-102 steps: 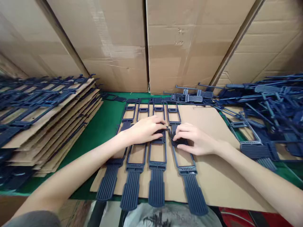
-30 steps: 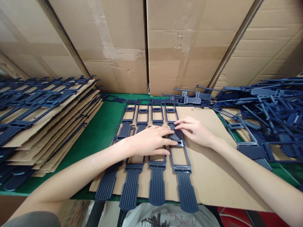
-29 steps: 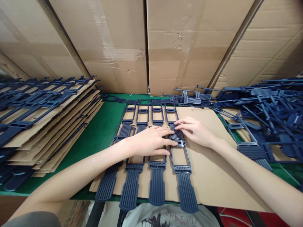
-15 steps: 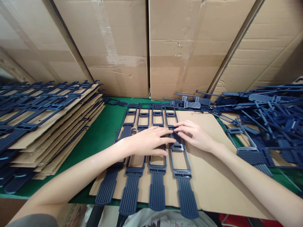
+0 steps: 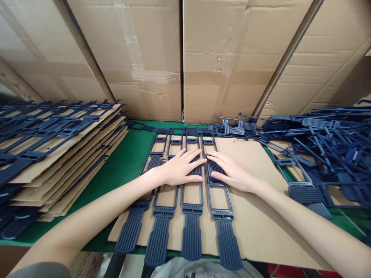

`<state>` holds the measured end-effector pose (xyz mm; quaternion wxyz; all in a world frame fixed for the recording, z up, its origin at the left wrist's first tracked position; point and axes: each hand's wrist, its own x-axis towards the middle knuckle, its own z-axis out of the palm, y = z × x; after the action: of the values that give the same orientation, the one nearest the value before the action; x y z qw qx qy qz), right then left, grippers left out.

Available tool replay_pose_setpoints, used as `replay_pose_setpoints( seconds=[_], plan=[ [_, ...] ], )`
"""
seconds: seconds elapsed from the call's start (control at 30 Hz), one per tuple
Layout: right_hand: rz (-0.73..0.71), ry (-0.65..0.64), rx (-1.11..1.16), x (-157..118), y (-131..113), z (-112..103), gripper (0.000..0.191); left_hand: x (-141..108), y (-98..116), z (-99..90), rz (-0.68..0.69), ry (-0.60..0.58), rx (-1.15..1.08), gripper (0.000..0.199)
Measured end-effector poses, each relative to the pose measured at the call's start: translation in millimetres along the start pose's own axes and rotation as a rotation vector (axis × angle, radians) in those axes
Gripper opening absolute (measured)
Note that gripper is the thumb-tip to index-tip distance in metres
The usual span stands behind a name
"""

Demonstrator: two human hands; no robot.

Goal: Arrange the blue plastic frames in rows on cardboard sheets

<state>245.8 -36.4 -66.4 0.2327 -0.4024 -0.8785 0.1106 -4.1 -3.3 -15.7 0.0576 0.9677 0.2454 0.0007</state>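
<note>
Mid-frame, my left hand (image 5: 178, 168) lay spread across dark-blue ribbed plastic parts (image 5: 191, 236). My right hand (image 5: 233, 172), fingers parted, touched their rightmost; neither gripped anything.

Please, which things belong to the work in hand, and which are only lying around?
Apparently in the work:
left hand, right hand
dark blue frames beneath
cardboard sheet under these

Apparently lying around:
loose pile, right
layered stack, left
cardboard boxes behind
</note>
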Motion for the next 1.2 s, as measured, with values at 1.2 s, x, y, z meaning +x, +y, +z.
replay_pose_setpoints(
  seconds=[1.2],
  plan=[
    [0.861,0.289,-0.328,-8.4,62.6,-32.4,0.067,-1.4,-1.5,-1.0,-0.057,-0.068,0.066,0.069]
  ],
)
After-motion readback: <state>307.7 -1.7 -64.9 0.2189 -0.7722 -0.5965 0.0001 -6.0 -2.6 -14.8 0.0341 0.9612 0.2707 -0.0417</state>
